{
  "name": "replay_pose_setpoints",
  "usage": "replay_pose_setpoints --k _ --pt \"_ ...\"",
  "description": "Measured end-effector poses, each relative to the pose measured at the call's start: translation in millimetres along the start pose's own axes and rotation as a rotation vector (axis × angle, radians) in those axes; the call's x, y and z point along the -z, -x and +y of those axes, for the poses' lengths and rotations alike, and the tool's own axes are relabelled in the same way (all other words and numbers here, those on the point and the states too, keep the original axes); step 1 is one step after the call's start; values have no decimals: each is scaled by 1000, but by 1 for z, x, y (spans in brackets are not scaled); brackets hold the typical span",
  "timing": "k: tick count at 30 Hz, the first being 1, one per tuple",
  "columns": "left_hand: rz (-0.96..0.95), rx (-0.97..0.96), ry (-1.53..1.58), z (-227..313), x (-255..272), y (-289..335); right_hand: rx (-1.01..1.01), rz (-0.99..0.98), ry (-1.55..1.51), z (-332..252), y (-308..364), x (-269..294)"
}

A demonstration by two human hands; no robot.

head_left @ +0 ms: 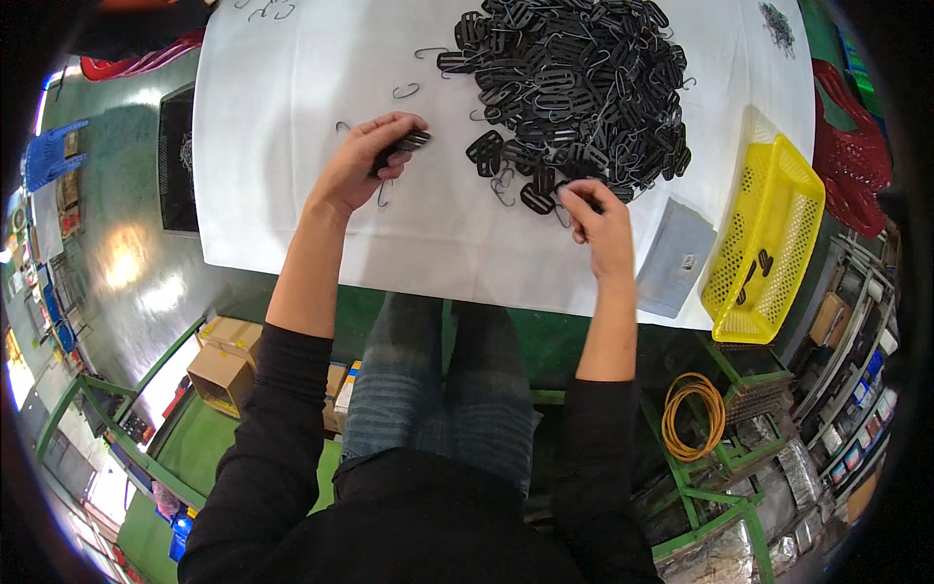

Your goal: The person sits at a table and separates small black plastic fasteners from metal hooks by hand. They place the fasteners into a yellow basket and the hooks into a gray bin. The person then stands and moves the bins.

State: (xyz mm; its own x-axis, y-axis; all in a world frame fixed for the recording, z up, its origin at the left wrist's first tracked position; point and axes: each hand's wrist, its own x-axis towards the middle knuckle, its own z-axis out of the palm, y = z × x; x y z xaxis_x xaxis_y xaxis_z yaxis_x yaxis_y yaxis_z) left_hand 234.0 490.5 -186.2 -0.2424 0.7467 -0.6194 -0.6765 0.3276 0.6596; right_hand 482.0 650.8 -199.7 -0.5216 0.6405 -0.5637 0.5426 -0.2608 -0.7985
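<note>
My left hand (372, 161) is closed around several black slide buckles (416, 140), held above the white cloth. A bent wire hook (382, 197) shows just below its fingers. My right hand (601, 226) pinches with thumb and forefinger at the front of the heap, where a thin wire hook (563, 216) shows at the fingertips. Whether a buckle is also in that pinch is hidden. Beside those fingertips lies a black buckle (536, 199). Beyond both hands spreads a big heap of black buckles (584, 88), many with wire hooks attached.
A yellow perforated basket (720, 277) with a few buckles inside stands at the table's right edge. Next to it lies a flat grey packet (674, 255). Loose wire hooks (406, 91) lie left of the heap; a small hook pile (776, 27) is at far right.
</note>
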Motion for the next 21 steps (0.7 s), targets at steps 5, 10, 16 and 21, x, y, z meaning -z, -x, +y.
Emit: replay_pose_setpoints --k 5,10,16,21 --pt "75 -53 -86 -19 -22 -11 14 359 847 -13 -4 -47" --pt "307 -247 -872 -39 -53 -30 -63 114 243 -25 6 -28" --pt "483 -430 -1116 -53 -56 -30 -77 215 518 -24 8 -14" --pt "445 -454 -1146 -54 -48 -27 296 228 891 -16 12 -50"
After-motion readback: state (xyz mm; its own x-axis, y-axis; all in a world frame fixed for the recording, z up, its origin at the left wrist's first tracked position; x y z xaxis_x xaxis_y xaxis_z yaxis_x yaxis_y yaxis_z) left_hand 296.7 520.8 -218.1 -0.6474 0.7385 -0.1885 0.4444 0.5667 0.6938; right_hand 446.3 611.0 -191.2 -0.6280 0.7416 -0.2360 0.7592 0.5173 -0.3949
